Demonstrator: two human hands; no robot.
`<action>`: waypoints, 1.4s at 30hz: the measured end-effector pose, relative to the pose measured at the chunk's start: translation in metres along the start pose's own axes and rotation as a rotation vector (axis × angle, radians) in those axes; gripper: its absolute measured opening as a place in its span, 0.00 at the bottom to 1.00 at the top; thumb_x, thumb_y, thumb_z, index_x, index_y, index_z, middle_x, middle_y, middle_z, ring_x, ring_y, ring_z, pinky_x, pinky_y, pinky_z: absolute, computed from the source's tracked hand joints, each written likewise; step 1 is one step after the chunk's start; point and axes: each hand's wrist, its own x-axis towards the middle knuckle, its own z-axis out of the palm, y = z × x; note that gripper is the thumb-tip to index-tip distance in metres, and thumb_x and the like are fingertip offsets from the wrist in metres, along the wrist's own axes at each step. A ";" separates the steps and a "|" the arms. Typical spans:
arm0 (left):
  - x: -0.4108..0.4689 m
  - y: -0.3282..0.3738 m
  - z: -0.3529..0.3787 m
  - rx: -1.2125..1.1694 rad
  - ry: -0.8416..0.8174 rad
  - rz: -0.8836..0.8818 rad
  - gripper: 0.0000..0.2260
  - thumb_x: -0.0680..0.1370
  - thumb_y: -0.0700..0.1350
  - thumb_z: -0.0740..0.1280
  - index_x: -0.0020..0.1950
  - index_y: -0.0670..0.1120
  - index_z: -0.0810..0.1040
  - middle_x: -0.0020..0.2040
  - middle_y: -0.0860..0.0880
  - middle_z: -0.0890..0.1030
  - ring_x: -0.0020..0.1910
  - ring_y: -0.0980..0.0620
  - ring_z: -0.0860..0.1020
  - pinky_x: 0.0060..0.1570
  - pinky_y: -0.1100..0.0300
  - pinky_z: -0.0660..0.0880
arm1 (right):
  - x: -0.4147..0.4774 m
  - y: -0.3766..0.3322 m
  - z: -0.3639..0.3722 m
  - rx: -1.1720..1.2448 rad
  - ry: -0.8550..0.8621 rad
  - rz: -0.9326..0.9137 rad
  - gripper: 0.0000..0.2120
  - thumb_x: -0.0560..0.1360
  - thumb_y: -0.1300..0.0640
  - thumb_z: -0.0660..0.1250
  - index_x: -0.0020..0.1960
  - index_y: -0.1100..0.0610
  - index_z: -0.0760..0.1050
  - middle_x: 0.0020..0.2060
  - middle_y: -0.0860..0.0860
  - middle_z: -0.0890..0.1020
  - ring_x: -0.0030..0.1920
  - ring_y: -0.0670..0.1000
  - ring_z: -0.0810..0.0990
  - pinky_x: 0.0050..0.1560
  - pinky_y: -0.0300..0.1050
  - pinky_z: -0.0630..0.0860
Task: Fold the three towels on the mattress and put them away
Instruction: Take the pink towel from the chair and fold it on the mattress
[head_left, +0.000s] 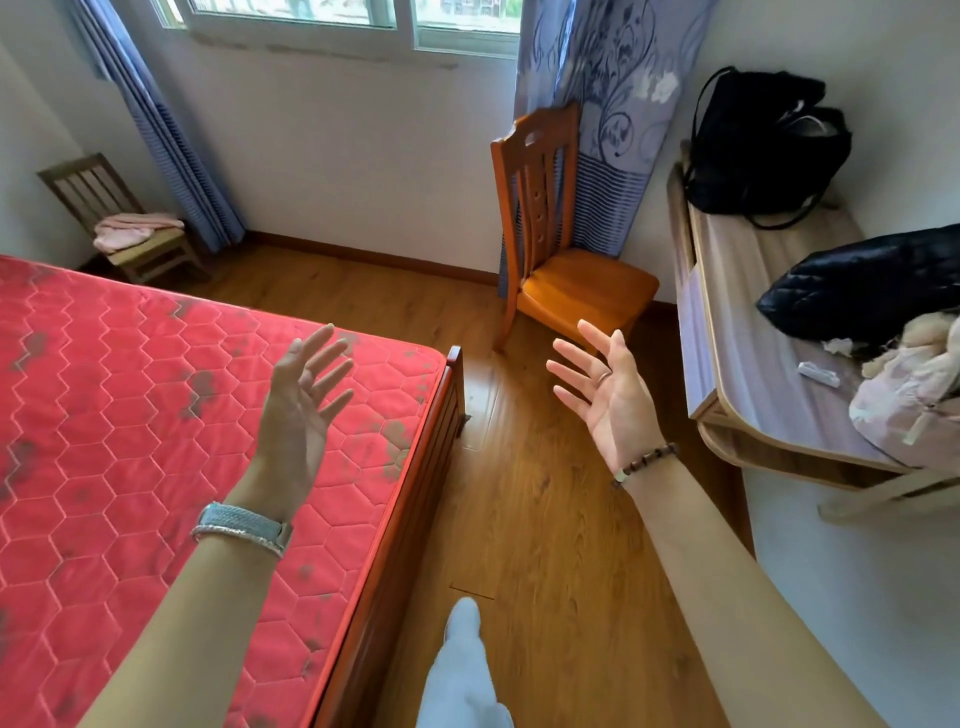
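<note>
The red quilted mattress (130, 415) fills the left of the view, and no towel lies on the part I can see. Pink folded cloth (132, 231) sits on the seat of a small brown chair (104, 208) in the far left corner. My left hand (301, 405) is raised over the mattress corner with fingers spread, holding nothing. My right hand (608, 389) is raised over the wooden floor, palm up and fingers spread, also holding nothing.
An orange wooden chair (566, 270) stands by the curtain ahead. A wooden desk (753, 338) on the right carries a black bag (763, 145), a dark jacket (872, 286) and a pale backpack (904, 400). Wooden floor runs between bed and desk.
</note>
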 end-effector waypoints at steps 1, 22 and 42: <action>0.010 -0.002 0.004 0.003 -0.005 0.002 0.23 0.77 0.61 0.57 0.68 0.54 0.75 0.67 0.51 0.78 0.66 0.52 0.76 0.65 0.49 0.71 | 0.011 -0.001 -0.001 0.001 0.003 -0.002 0.21 0.82 0.42 0.48 0.69 0.47 0.69 0.66 0.51 0.77 0.64 0.54 0.77 0.69 0.59 0.69; 0.279 -0.006 0.059 0.014 -0.033 -0.028 0.20 0.81 0.59 0.54 0.68 0.55 0.75 0.68 0.51 0.77 0.67 0.52 0.76 0.67 0.48 0.70 | 0.263 -0.048 0.039 -0.021 0.044 0.023 0.22 0.82 0.42 0.49 0.70 0.48 0.68 0.66 0.51 0.76 0.64 0.54 0.77 0.69 0.58 0.69; 0.449 -0.024 0.128 -0.017 0.089 0.011 0.21 0.81 0.58 0.56 0.72 0.52 0.71 0.69 0.50 0.76 0.67 0.51 0.76 0.68 0.45 0.70 | 0.480 -0.082 0.028 -0.063 -0.074 0.096 0.20 0.82 0.41 0.49 0.68 0.44 0.69 0.65 0.49 0.77 0.64 0.53 0.77 0.70 0.58 0.68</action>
